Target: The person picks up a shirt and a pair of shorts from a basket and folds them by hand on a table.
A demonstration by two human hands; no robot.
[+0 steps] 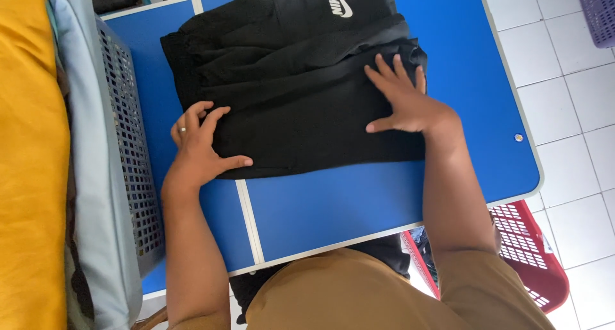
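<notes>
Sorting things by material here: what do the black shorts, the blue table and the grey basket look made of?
Black shorts: soft matte fabric, likely a synthetic knit; it creases under the left hand and right hand. Blue table: smooth, slightly glossy laminate with a pale edge band, probably over board. Grey basket: rigid moulded plastic, judging by its even lattice of holes.

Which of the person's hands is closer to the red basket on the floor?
The right hand. It presses flat on the black garment at the table's right side, above the red basket. The left hand rests on the garment's left edge, beside the grey basket.
</notes>
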